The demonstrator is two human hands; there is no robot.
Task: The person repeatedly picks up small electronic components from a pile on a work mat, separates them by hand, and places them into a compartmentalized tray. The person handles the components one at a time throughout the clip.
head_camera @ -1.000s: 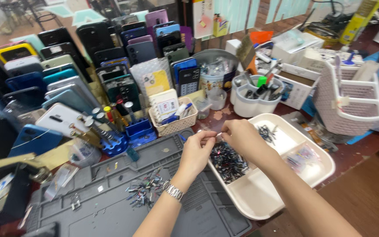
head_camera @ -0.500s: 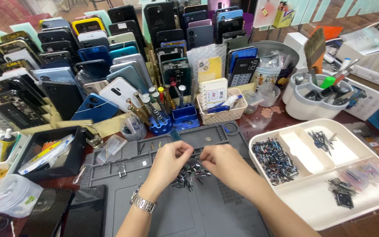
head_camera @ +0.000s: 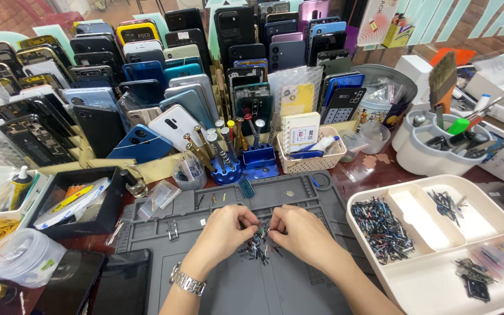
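Hands have been brought from the white divided tray (head_camera: 500, 291) to the grey work mat (head_camera: 298, 291); left hand (head_camera: 223, 230) and right hand (head_camera: 300, 232) are narrowly pinched over a small pile of dark metal parts (head_camera: 258, 248), apparently gripping one piece between them; sorting seems under way.

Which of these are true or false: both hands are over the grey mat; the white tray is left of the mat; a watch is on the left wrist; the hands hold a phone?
1. Both the left hand and the right hand are over the grey mat: true.
2. The white tray lies left of the mat: false, it lies to its right.
3. A metal watch is on the left wrist: true.
4. The hands hold a phone: false, their fingertips meet at a pile of small dark parts.
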